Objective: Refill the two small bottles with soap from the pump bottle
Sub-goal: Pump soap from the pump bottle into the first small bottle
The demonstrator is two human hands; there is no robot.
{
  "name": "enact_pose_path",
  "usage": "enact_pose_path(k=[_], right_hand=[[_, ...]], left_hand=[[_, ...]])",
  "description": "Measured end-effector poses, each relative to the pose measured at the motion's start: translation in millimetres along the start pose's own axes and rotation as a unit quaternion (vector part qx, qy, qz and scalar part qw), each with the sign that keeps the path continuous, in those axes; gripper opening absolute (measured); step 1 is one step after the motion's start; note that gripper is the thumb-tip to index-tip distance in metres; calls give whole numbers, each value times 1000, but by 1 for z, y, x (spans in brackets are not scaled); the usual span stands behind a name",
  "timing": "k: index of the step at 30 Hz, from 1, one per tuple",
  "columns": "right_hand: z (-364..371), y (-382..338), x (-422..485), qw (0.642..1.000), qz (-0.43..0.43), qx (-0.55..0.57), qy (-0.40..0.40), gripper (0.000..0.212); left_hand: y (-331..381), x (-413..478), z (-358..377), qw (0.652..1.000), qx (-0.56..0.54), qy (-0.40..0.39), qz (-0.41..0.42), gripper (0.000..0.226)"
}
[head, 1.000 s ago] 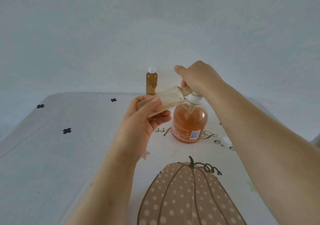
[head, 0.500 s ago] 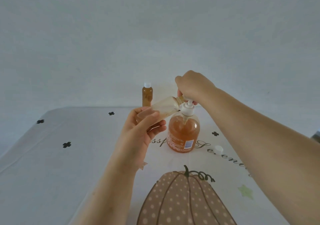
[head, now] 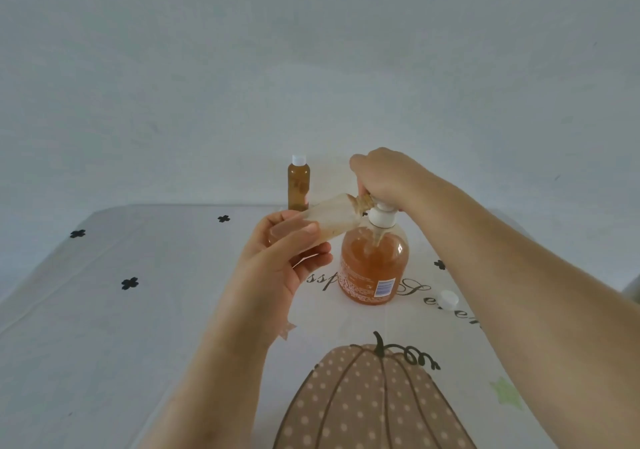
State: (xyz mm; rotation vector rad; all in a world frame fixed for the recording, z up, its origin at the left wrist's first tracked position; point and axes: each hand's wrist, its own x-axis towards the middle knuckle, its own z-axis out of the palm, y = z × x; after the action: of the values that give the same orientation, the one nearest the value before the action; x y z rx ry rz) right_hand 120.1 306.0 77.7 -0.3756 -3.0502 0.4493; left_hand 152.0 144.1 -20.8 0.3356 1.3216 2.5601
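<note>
Orange soap fills most of the pump bottle (head: 374,268), which stands upright on the surface (head: 104,310) a little right of centre. Its white pump head (head: 381,215) sits under the right hand (head: 384,178), whose fingers are curled down over it. The knuckles hide the fingertips, so a firm grip is likely but not plain.

The open neck of a small bottle (head: 332,220) meets the spout. This bottle is clear and nearly empty, and it is tilted with its mouth up and to the right. The left hand (head: 280,261) holds it by its lower half, thumb on top and fingers (head: 313,261) wrapped round underneath.

Farther back, near the far edge, a second small bottle (head: 298,185) stands upright, full of amber soap and closed with a white top. A loose white cap (head: 447,299) lies on the surface right of the pump bottle, just beside the right forearm. The surface is pale, printed with black clovers (head: 130,283) and, at the near edge, a dotted pumpkin (head: 367,403).
</note>
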Motion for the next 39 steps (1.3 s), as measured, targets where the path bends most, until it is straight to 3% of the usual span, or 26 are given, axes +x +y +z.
enact_pose_path(k=[7, 16, 28, 39], right_hand=[[5, 3, -1, 999, -17, -20, 27, 12], [0, -3, 0, 988, 80, 122, 50, 41], [-5, 1, 7, 989, 54, 134, 15, 40], [9, 10, 17, 992, 78, 77, 66, 38]], left_hand=[[-1, 2, -1, 1000, -2, 1, -16, 29], [1, -1, -2, 1000, 5, -13, -7, 34], [1, -3, 4, 999, -24, -23, -5, 37], [-4, 3, 0, 1000, -10, -13, 2, 40]])
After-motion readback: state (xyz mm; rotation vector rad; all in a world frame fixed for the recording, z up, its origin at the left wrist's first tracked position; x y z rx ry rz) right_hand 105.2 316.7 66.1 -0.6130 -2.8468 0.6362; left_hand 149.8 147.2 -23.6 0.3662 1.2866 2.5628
